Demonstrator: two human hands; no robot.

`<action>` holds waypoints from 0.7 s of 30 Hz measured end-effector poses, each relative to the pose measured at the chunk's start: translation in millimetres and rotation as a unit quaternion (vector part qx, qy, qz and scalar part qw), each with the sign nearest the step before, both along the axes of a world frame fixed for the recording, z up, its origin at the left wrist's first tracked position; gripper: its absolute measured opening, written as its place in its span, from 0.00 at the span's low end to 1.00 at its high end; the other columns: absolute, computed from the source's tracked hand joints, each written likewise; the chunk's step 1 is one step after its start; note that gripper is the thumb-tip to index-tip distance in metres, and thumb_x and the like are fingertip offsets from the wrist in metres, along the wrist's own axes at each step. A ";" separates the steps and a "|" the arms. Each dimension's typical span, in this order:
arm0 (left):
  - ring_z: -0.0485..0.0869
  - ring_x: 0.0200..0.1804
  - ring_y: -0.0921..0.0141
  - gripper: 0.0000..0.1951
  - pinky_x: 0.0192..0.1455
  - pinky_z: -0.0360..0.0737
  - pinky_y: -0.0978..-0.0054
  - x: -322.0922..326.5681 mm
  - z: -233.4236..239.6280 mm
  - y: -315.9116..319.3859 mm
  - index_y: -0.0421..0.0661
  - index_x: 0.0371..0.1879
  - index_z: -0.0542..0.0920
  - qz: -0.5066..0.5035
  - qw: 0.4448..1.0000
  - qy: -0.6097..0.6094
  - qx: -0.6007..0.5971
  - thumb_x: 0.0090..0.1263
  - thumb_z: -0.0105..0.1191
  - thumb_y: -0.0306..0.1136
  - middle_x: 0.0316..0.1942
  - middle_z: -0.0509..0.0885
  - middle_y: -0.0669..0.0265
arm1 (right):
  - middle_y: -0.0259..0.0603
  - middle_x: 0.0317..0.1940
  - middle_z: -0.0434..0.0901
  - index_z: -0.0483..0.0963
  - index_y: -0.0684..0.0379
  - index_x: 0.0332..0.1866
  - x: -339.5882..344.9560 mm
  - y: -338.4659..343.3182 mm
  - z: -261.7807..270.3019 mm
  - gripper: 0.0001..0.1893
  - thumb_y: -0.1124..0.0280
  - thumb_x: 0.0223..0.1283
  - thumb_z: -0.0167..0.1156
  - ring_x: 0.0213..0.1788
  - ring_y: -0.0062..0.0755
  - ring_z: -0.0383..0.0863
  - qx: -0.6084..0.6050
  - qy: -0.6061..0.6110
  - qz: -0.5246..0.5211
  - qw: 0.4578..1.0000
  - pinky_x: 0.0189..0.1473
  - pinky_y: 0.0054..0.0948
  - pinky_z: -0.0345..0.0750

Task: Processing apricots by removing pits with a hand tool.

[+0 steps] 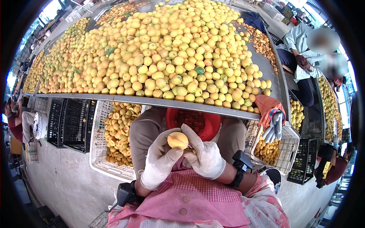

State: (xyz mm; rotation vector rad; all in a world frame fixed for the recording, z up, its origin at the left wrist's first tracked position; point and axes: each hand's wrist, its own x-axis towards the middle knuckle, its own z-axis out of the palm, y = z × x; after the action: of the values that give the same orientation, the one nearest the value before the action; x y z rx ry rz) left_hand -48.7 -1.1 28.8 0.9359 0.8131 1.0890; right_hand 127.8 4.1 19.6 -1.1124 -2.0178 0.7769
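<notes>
Between the thumb and fingers of my left hand (162, 159), in a white work glove, is a whole yellow apricot (177, 140). A dark line runs across its skin. My right hand (204, 156), gloved the same way, grips a small knife (188, 146) whose thin blade meets the fruit's right side; the fingers hide most of its handle. Both hands are above my lap, close together. Below and beyond them, between my knees, stands a red plastic basin (212, 125) with dark reddish-brown pieces in it, perhaps pits.
A metal-edged table (182, 106) heaped with apricots (159, 62) spans the front. White crates (98, 136) of halved apricots flank my legs. An orange cloth (268, 107) and a grey glove (273, 128) hang at the table's right corner. Black crates (74, 122) stand left; people sit at right.
</notes>
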 end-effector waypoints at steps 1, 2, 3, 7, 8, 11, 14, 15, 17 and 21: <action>0.78 0.56 0.73 0.27 0.60 0.75 0.73 2.7 -3.8 -2.0 0.36 0.64 0.70 0.001 1.000 0.001 0.001 0.71 0.61 0.38 0.54 0.80 0.64 | 0.50 0.35 0.84 0.52 0.65 0.75 -0.7 -0.7 -4.1 0.36 0.57 0.69 0.55 0.31 0.48 0.86 0.001 0.001 0.001 1.000 0.31 0.38 0.81; 0.78 0.56 0.73 0.28 0.60 0.75 0.73 5.2 -9.5 -3.6 0.36 0.64 0.69 0.011 0.998 -0.059 -0.026 0.71 0.61 0.38 0.55 0.80 0.64 | 0.50 0.35 0.84 0.52 0.65 0.75 -1.4 -1.8 -8.1 0.36 0.57 0.69 0.56 0.31 0.48 0.86 -0.008 0.002 -0.002 1.000 0.31 0.38 0.81; 0.78 0.56 0.73 0.28 0.60 0.75 0.73 6.6 -11.5 -4.0 0.36 0.64 0.69 0.019 0.991 -0.118 -0.054 0.71 0.62 0.38 0.55 0.80 0.64 | 0.50 0.35 0.84 0.51 0.65 0.75 -1.6 -2.5 -10.1 0.37 0.58 0.69 0.56 0.30 0.48 0.86 -0.018 0.004 -0.006 1.000 0.31 0.38 0.81; 0.77 0.56 0.74 0.29 0.62 0.73 0.74 1.3 -3.9 -1.0 0.37 0.65 0.69 0.008 0.997 0.073 0.034 0.70 0.62 0.37 0.55 0.79 0.64 | 0.50 0.34 0.84 0.51 0.65 0.75 -1.1 0.1 -4.7 0.37 0.58 0.68 0.56 0.29 0.48 0.85 -0.017 0.024 0.003 1.000 0.31 0.38 0.81; 0.77 0.56 0.74 0.29 0.62 0.73 0.74 1.4 -3.5 0.1 0.37 0.65 0.69 0.008 0.997 0.073 0.034 0.70 0.62 0.37 0.55 0.79 0.64 | 0.50 0.34 0.84 0.51 0.65 0.75 0.0 2.6 1.5 0.37 0.58 0.69 0.56 0.30 0.48 0.86 -0.029 -0.016 0.006 0.999 0.31 0.38 0.81; 0.77 0.55 0.74 0.28 0.61 0.74 0.74 4.0 -2.8 -0.5 0.38 0.65 0.70 0.029 0.995 0.091 0.042 0.70 0.63 0.37 0.55 0.79 0.64 | 0.50 0.34 0.84 0.51 0.66 0.75 -0.9 3.2 2.2 0.37 0.58 0.69 0.56 0.31 0.48 0.86 -0.029 -0.044 0.008 0.999 0.32 0.38 0.81; 0.77 0.54 0.74 0.27 0.60 0.74 0.75 9.2 -0.1 -4.6 0.37 0.64 0.71 0.044 0.992 -0.102 -0.056 0.70 0.62 0.36 0.54 0.79 0.64 | 0.50 0.35 0.84 0.52 0.67 0.74 -4.0 2.3 -3.1 0.36 0.57 0.70 0.55 0.32 0.48 0.86 0.009 -0.018 0.002 1.000 0.32 0.38 0.81; 0.77 0.55 0.74 0.27 0.60 0.74 0.75 7.6 -0.5 -4.4 0.37 0.64 0.71 0.028 0.987 -0.131 -0.091 0.70 0.62 0.36 0.55 0.79 0.64 | 0.50 0.35 0.84 0.53 0.67 0.74 -4.8 1.3 -5.4 0.36 0.56 0.70 0.55 0.32 0.48 0.86 0.031 -0.004 -0.007 0.999 0.32 0.38 0.81; 0.77 0.55 0.74 0.27 0.60 0.75 0.76 6.6 -1.0 -4.8 0.37 0.64 0.71 0.013 0.979 -0.160 -0.123 0.71 0.62 0.35 0.55 0.79 0.65 | 0.50 0.35 0.84 0.53 0.68 0.74 -3.8 -0.1 -8.9 0.36 0.56 0.70 0.54 0.32 0.48 0.86 0.034 -0.002 -0.008 0.999 0.32 0.38 0.81; 0.78 0.53 0.73 0.25 0.57 0.77 0.75 5.9 9.5 -3.6 0.36 0.63 0.71 0.042 0.998 -0.023 -0.036 0.70 0.62 0.31 0.54 0.79 0.64 | 0.51 0.34 0.84 0.54 0.68 0.73 -0.6 0.8 -0.3 0.35 0.56 0.70 0.55 0.32 0.49 0.86 -0.006 -0.017 0.016 1.000 0.33 0.38 0.81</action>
State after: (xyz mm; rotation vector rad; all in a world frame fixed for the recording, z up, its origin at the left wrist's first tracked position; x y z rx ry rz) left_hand -42.8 -4.7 38.3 0.8192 0.8540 1.1431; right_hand 127.3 5.0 19.3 -1.1092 -2.0663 0.7917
